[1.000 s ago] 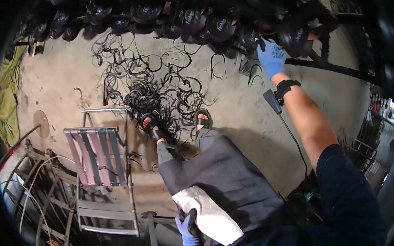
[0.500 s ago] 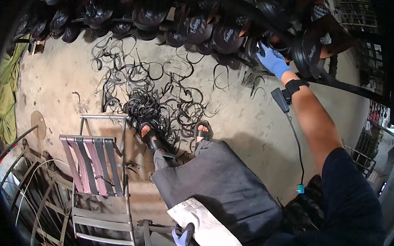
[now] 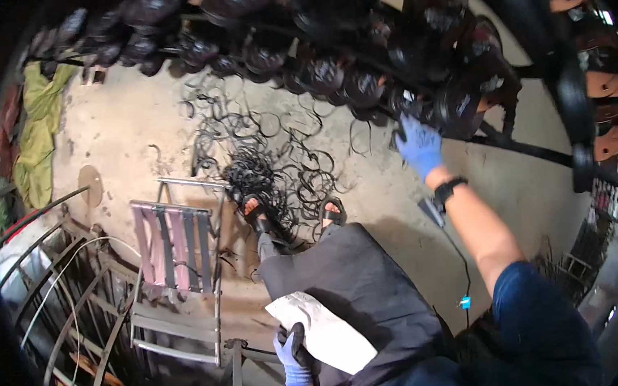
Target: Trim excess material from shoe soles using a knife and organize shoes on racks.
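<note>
My left hand [image 3: 293, 355], in a blue glove with a dark palm, is closed on the edge of a white paper sheet [image 3: 329, 336] that lies over my lap on a dark grey apron [image 3: 363, 279]. My right hand [image 3: 420, 146], gloved the same way, reaches out with its fingers stretched toward the rack. Just beyond its fingertips hangs the lower row of dark, rounded, glossy pieces [image 3: 364, 87] that resemble sandals. Whether the fingertips touch one cannot be made out. A dark band with a small cabled device [image 3: 432, 212] is by my right wrist.
Curled black strips [image 3: 249, 172] are heaped on the floor by my sandalled feet. A metal-framed strap chair [image 3: 172, 247] stands to the left, near curved metal bars [image 3: 48, 286]. Green cloth [image 3: 39, 134] hangs at far left. Tan-and-dark pieces [image 3: 609, 82] hang at right.
My right hand has drawn back slightly from the rack's dark pieces. The view has shifted, so the chair and floor sit farther right. My left hand still holds the paper.
</note>
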A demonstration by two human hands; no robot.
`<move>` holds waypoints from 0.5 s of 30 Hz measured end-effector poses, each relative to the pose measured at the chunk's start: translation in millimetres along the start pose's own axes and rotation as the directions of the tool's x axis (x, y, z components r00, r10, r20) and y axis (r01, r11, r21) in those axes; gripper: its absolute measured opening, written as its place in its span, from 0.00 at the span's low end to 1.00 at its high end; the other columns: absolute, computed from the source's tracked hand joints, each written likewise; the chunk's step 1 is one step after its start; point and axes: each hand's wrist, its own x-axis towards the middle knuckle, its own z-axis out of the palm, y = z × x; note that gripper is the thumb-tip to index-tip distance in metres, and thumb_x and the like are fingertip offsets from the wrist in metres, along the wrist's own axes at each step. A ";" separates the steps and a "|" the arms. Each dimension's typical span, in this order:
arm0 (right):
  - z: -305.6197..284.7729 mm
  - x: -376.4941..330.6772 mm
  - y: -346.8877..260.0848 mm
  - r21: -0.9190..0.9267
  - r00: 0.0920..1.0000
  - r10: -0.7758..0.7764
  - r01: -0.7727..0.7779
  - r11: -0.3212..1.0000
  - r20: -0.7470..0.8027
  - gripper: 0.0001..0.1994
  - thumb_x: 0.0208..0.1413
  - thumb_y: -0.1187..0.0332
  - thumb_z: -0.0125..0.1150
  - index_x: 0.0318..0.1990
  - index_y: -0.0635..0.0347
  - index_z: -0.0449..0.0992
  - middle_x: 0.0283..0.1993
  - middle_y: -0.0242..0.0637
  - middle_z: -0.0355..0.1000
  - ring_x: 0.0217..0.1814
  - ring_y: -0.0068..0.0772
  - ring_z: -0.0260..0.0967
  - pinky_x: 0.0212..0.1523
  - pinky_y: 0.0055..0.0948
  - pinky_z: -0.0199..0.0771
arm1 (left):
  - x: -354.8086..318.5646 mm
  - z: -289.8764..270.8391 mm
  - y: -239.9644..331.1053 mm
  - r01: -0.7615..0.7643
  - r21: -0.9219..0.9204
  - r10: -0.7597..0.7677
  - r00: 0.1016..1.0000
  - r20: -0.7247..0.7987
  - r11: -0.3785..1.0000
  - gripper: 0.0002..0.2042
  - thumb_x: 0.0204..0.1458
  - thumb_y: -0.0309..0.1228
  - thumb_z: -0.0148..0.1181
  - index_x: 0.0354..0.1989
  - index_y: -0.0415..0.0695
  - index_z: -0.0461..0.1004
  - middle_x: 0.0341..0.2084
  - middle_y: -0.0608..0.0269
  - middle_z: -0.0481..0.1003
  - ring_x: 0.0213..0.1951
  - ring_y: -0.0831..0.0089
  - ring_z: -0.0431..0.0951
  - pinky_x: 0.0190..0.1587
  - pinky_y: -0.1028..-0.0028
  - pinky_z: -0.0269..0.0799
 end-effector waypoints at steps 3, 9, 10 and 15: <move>-39.2 -64.9 -66.6 0.424 0.966 -0.180 0.086 0.902 0.186 0.20 0.53 0.53 0.53 0.49 0.52 0.73 0.43 0.52 0.72 0.43 0.54 0.71 0.42 0.47 0.71 | -20.7 -13.5 11.9 0.087 -0.222 -0.105 0.992 -0.071 0.971 0.04 0.47 0.23 0.60 0.28 0.37 0.73 0.23 0.71 0.73 0.28 0.82 0.71 0.32 0.81 0.68; -131.7 -177.1 -146.0 0.652 0.603 -0.501 -0.043 0.757 0.621 0.17 0.52 0.54 0.54 0.41 0.56 0.77 0.33 0.55 0.73 0.38 0.58 0.71 0.38 0.45 0.71 | -86.5 -55.6 99.6 -0.185 0.093 0.191 0.979 -0.064 0.978 0.12 0.44 0.25 0.64 0.38 0.36 0.76 0.30 0.67 0.77 0.33 0.81 0.74 0.37 0.78 0.71; -151.5 -186.5 -160.2 0.693 0.581 -0.580 0.039 0.720 0.571 0.17 0.52 0.55 0.54 0.42 0.56 0.77 0.33 0.55 0.73 0.39 0.58 0.71 0.39 0.45 0.72 | -96.7 -74.5 113.3 -0.328 0.063 0.334 0.932 -0.140 0.942 0.12 0.44 0.25 0.64 0.38 0.36 0.76 0.29 0.68 0.76 0.32 0.81 0.73 0.36 0.78 0.71; -186.7 -208.2 -188.3 0.693 0.519 -0.696 0.246 0.677 0.496 0.14 0.51 0.59 0.55 0.37 0.58 0.78 0.31 0.55 0.72 0.37 0.57 0.72 0.35 0.42 0.72 | -153.2 -211.1 170.5 -0.662 0.053 0.538 0.557 -0.633 0.748 0.12 0.37 0.22 0.68 0.33 0.35 0.75 0.27 0.65 0.77 0.30 0.78 0.74 0.36 0.75 0.73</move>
